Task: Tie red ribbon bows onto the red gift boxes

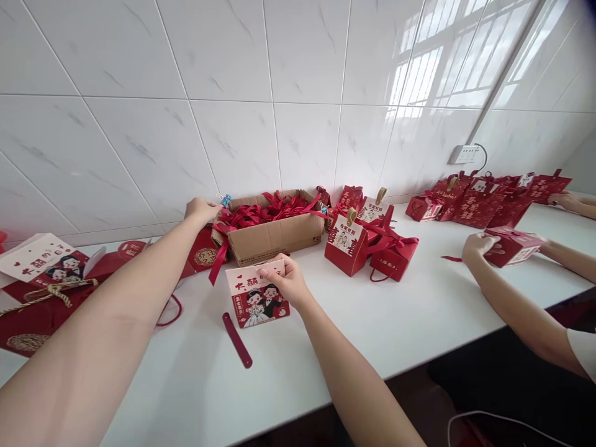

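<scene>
My right hand (287, 284) pinches the top edge of a flat-looking red and white paper gift box (261, 305) printed with a bridal couple, held just over or on the table. My left hand (203, 212) is curled at the left rear corner of an open cardboard box (275, 239), beside a blue binder clip (226, 200); its fingertips are partly hidden, and what they grip does not show. Red ribbons (272, 210) fill the cardboard box, one trailing over its left side. A dark red strip (237, 340) with a hole near its end lies in front of the gift box.
Red gift boxes with cord handles (32, 316) crowd the table's left. Upright red boxes (347, 248) stand right of the carton, more red bags (479, 202) by the wall. At far right, a co-worker's hands (479, 251) hold a red box (514, 245); another person's hand (565, 200) shows behind.
</scene>
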{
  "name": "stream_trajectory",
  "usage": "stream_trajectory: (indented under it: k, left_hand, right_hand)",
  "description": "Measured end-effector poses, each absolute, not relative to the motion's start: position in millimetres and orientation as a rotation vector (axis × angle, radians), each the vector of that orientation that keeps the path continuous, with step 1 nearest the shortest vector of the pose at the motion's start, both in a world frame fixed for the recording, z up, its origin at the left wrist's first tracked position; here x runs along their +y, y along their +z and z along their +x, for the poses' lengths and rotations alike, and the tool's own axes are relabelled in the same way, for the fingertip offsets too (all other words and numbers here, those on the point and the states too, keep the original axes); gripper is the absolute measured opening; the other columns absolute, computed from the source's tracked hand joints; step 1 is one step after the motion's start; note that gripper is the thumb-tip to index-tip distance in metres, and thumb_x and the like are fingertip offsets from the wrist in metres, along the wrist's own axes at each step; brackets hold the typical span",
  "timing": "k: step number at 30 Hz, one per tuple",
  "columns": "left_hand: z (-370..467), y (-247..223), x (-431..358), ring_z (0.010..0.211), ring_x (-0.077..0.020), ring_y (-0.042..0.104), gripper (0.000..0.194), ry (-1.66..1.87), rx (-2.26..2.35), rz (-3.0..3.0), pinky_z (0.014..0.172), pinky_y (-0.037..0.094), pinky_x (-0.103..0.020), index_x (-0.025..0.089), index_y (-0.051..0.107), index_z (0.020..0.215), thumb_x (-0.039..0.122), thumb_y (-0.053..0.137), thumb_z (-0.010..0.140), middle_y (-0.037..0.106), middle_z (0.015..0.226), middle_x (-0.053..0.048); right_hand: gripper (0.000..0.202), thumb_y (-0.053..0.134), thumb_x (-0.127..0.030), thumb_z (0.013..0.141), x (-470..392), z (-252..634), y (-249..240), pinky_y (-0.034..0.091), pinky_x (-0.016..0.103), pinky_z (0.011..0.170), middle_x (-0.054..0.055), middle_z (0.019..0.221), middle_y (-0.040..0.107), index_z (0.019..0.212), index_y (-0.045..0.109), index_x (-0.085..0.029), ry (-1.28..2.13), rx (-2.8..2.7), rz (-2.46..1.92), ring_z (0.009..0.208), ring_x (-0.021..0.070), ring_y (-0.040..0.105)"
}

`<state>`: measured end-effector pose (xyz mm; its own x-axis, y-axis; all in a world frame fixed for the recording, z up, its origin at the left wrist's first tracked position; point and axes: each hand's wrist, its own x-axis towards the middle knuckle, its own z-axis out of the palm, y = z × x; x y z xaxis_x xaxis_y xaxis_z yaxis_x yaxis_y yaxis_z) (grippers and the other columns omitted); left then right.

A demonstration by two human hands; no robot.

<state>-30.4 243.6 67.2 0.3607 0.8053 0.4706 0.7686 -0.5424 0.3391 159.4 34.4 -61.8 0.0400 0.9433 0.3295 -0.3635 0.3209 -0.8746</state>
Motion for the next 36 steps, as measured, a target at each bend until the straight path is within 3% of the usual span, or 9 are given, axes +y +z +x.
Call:
stream_trajectory:
  k: [4,8,13,19,21,23,27,31,36]
  left_hand:
    - [-25,79,232,0.063,-0.0096,0.039,0.021,1.065,1.857,2.303,0.06,0.036,-0.023,0.011,0.064,0.088,0.032,0.063,0.086,0.05,0.062,0.005]
    - [-24,106,212,0.071,-0.011,0.038,0.025,1.154,1.929,2.286,0.06,0.029,-0.023,0.015,0.068,0.1,0.033,0.061,0.085,0.054,0.068,0.004]
    - [-36,126,181,0.078,-0.0121,0.047,0.031,1.24,1.874,2.356,0.069,0.036,-0.025,0.014,0.071,0.104,0.035,0.06,0.084,0.063,0.083,0.0]
    - [-38,114,136,0.073,-0.0111,0.053,0.027,1.235,1.671,2.476,0.074,0.043,-0.025,0.014,0.073,0.097,0.034,0.062,0.082,0.07,0.092,-0.002]
    - [-33,112,121,0.071,-0.0106,0.053,0.025,1.219,1.582,2.524,0.073,0.043,-0.024,0.017,0.074,0.094,0.035,0.062,0.082,0.071,0.094,-0.001]
    - [-28,112,106,0.066,-0.0099,0.051,0.024,1.218,1.483,2.545,0.068,0.043,-0.024,0.017,0.075,0.092,0.036,0.062,0.082,0.071,0.093,-0.001]
    - [-19,118,82,0.058,-0.0091,0.046,0.024,1.206,1.315,2.588,0.062,0.042,-0.026,0.018,0.075,0.089,0.037,0.063,0.082,0.071,0.085,-0.001]
    - [-13,123,66,0.063,-0.0113,0.05,0.023,1.198,1.202,2.665,0.063,0.043,-0.027,0.019,0.076,0.088,0.037,0.063,0.081,0.071,0.081,-0.002]
    - [-9,119,59,0.07,-0.0145,0.057,0.025,1.191,1.224,2.671,0.066,0.045,-0.028,0.021,0.076,0.086,0.04,0.06,0.081,0.071,0.081,-0.003]
  right_hand:
    - [0.038,0.079,-0.045,0.063,35,160,-62,0.039,0.023,0.054,-0.005,0.063,0.055,0.068,0.05,-0.02,1.145,-1.095,-0.682,0.057,0.0091,0.048]
    - [0.042,0.079,-0.049,0.061,31,160,-59,0.043,0.024,0.056,-0.004,0.064,0.057,0.066,0.048,-0.021,1.122,-1.095,-0.707,0.06,0.011,0.05]
    - [0.043,0.077,-0.051,0.062,28,160,-59,0.044,0.025,0.056,-0.004,0.063,0.056,0.066,0.046,-0.022,1.102,-1.12,-0.723,0.059,0.0118,0.052]
    - [0.039,0.075,-0.05,0.066,30,161,-64,0.045,0.027,0.059,-0.004,0.066,0.055,0.068,0.048,-0.022,1.036,-1.146,-0.747,0.061,0.0127,0.053]
    - [0.036,0.075,-0.049,0.066,31,162,-63,0.048,0.03,0.066,0.0,0.078,0.06,0.07,0.053,-0.022,0.973,-1.142,-0.769,0.072,0.0156,0.057]
    - [0.033,0.077,-0.046,0.065,31,164,-62,0.049,0.033,0.083,0.006,0.103,0.061,0.069,0.056,-0.021,0.889,-1.131,-0.788,0.096,0.02,0.059]
    - [0.03,0.076,-0.042,0.069,28,167,-59,0.038,0.038,0.106,0.008,0.142,0.043,0.063,0.056,-0.02,0.765,-1.184,-0.791,0.13,0.0252,0.044]
    - [0.028,0.073,-0.042,0.072,27,167,-60,0.039,0.04,0.107,0.009,0.142,0.047,0.066,0.057,-0.02,0.805,-1.207,-0.743,0.129,0.0248,0.048]
    - [0.032,0.076,-0.045,0.067,28,164,-62,0.043,0.038,0.102,0.01,0.127,0.059,0.066,0.056,-0.02,0.858,-1.141,-0.781,0.126,0.0252,0.05]
